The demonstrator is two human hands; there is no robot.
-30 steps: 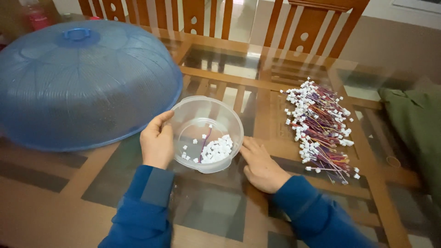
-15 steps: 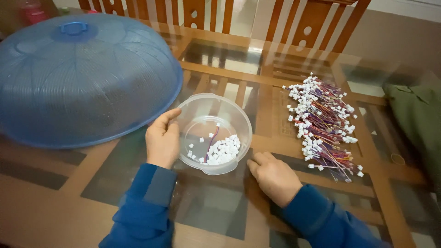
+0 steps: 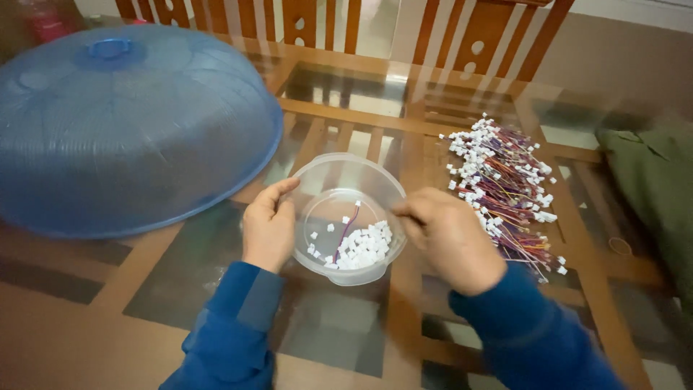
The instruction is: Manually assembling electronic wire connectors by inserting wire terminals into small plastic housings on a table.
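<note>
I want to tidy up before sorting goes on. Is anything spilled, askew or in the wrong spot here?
One thing: a single wired connector lies in the clear bowl among the loose white pieces, while the other wired ones sit in a pile on the glass table. Nothing looks spilled.

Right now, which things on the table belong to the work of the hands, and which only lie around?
In use:
left hand, holding the bowl's rim
right hand, at the bowl's other rim
clear plastic bowl
small white connectors inside it
pile of wired connectors

Lying about:
blue mesh food cover
green cloth
wooden chairs
</note>
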